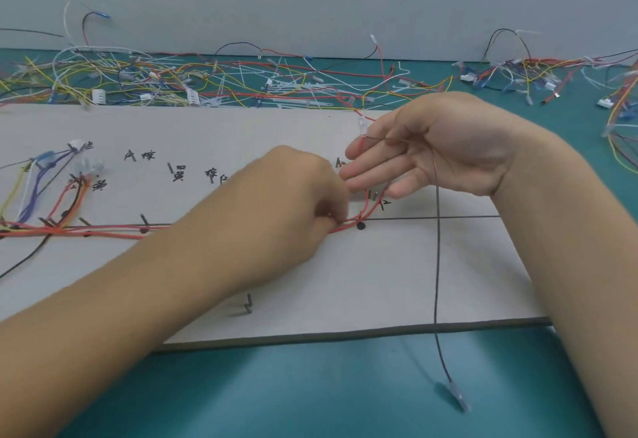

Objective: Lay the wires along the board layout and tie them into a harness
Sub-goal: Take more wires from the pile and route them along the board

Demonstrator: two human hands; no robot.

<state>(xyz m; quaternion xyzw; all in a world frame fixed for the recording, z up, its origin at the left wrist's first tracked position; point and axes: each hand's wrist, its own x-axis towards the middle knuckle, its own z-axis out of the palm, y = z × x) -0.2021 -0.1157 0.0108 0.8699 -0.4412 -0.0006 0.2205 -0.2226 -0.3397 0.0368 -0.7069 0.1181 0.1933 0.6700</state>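
Note:
A pale layout board (397, 279) with black pegs and handwritten labels lies on the teal bench. Red and orange wires (114, 232) run along its horizontal line from the left. My left hand (297, 196) is curled over the board's middle and pinches the red wires near a black peg (360, 226). My right hand (438, 147) hovers palm up just right of it, fingers extended. A thin black wire (437, 265) drapes across the right palm and hangs down past the board's front edge to a clear terminal (457, 398). A red wire with a clear terminal (362, 125) rises by the right fingertips.
A tangle of loose coloured wires, connectors and white cable ties (214, 82) lies behind the board along the grey wall. More wire bundles (538, 72) lie at the back right. Routed blue, yellow and white wires (38, 175) lie on the board's left end.

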